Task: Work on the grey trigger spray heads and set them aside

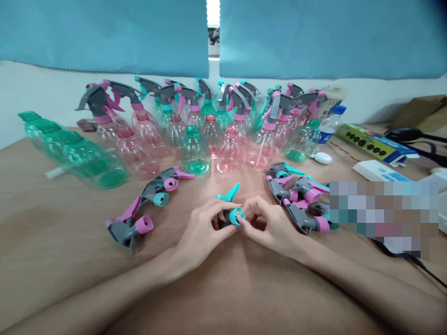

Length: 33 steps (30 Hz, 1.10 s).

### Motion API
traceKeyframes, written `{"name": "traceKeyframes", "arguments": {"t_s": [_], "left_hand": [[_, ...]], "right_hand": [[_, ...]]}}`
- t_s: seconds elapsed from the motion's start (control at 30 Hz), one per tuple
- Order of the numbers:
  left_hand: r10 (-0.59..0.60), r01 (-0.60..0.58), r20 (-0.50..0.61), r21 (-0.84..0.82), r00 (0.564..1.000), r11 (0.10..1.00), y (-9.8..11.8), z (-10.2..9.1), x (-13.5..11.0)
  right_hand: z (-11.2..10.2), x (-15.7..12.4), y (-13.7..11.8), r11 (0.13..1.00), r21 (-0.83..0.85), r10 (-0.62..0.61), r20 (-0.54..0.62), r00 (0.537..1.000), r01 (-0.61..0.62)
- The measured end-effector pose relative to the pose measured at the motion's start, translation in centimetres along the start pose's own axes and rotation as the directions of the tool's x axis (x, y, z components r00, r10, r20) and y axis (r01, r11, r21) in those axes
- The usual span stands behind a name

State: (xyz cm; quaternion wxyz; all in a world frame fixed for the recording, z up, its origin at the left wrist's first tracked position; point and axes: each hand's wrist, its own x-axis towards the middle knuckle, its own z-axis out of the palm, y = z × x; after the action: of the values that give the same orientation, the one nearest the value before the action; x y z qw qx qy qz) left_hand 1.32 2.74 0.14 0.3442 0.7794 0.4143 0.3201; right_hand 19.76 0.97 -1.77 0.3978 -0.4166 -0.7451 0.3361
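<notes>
My left hand grips a grey spray-trigger head with a teal trigger and teal collar just above the wooden table. My right hand pinches the teal collar end of the same head with its fingertips. Both hands meet at the table's middle, fingers curled closed. Right behind them stand an open green bottle and an open pink bottle.
Loose trigger heads lie left and right of my hands. Several pink and green spray bottles stand at the back. A sleeve of stacked green bottles lies at left. A power strip and cables sit at right.
</notes>
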Motion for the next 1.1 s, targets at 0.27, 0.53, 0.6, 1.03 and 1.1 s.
{"name": "traceKeyframes", "arguments": {"t_s": [0.27, 0.53, 0.6, 1.03, 1.1], "left_hand": [[-0.029, 0.029, -0.045, 0.003, 0.999, 1.0, 0.0, 0.0, 0.1], [-0.053, 0.053, -0.028, -0.002, 0.998, 0.999, 0.3, 0.1, 0.0], [-0.071, 0.071, -0.012, 0.005, 0.997, 0.997, 0.4, 0.0, -0.1], [-0.152, 0.132, -0.097, -0.186, 0.984, 0.974, 0.1, -0.1, 0.0], [-0.16, 0.131, -0.124, -0.211, 0.979, 0.969, 0.2, -0.2, 0.0]], "right_hand": [[0.0, -0.1, -0.5, 0.877, -0.424, -0.292, -0.092, 0.952, 0.228], [-0.2, -0.2, -0.1, 0.769, -0.545, -0.448, -0.083, 0.89, 0.335], [-0.9, 0.0, 0.0, 0.781, -0.55, -0.45, -0.164, 0.878, 0.297], [-1.7, 0.4, -0.9, 0.986, -0.017, 0.167, 0.021, 0.986, -0.167], [-1.4, 0.3, -0.9, 0.983, 0.036, 0.183, -0.004, 0.983, -0.183]]}}
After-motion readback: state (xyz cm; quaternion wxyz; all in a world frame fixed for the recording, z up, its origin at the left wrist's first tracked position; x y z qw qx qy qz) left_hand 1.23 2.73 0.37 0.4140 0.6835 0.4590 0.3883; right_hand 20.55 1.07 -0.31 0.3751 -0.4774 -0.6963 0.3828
